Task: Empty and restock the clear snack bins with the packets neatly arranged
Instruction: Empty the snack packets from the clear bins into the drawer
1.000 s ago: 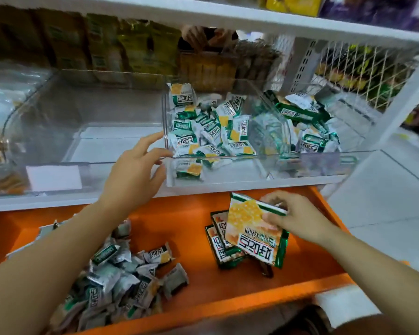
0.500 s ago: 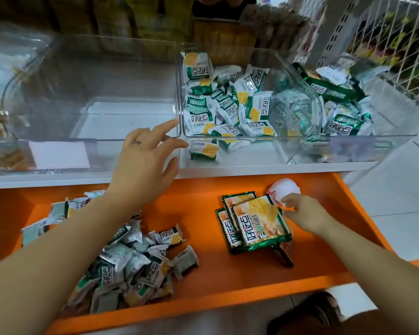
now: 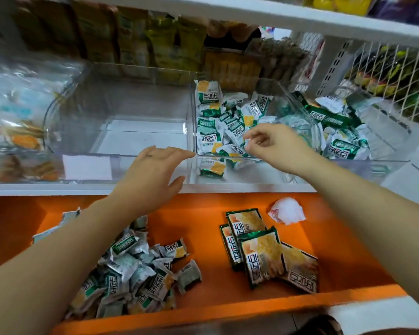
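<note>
Right grip [image 3: 273, 146] is hovering over middle bin [image 3: 252, 175], loosely curled, holding nothing; packets [image 3: 230, 126] lying just below it; left grip [image 3: 155, 172], flat and empty, farther off

Left clear bin [image 3: 121, 122] open-topped, roomy

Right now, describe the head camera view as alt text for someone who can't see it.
A person's right hand hovers over small packets in the middle clear bin, left hand open by the empty bin beside it. Below, an orange shelf holds a loose pile.
</note>
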Tool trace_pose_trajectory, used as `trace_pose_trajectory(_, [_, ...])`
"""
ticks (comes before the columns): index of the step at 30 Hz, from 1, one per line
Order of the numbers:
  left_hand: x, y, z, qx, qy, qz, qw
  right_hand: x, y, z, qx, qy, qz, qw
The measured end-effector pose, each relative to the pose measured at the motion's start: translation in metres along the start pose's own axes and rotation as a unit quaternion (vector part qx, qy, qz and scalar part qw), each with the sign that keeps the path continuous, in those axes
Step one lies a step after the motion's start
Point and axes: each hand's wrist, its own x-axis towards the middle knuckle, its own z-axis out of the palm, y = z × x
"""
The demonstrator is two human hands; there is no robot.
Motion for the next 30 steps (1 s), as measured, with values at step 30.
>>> trace_pose_trajectory(30, [0.029,-0.018,-0.004,-0.112,0.004,-0.052,0.992,0.120,0.001,0.048,-0.210,-0.373,0.085,0.900])
